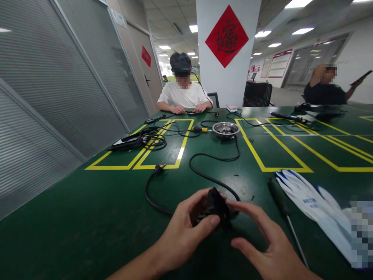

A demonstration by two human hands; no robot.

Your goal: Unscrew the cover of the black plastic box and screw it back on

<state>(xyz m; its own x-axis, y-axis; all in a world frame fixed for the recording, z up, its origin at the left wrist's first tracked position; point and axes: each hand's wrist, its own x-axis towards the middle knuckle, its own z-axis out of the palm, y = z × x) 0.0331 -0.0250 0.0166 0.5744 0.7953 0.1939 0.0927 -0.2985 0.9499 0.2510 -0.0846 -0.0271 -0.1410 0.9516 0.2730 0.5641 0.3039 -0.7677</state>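
Note:
My left hand (186, 229) and my right hand (262, 237) meet over a small black plug-like part (216, 204) near the table's front edge. The left thumb and fingers pinch it from the left. The right hand's forefinger touches its right side, with the thumb held apart below. A black cable (204, 175) runs from the part across the green table (72, 217) and ends in a black plug (159, 168).
A screwdriver (284, 208) and white-blue gloves (314, 206) lie at the right. A metal bowl (225, 129), a yellow-handled tool (199, 129) and more black cables (145, 140) sit farther back. A person in white sits at the far side; another sits at the far right.

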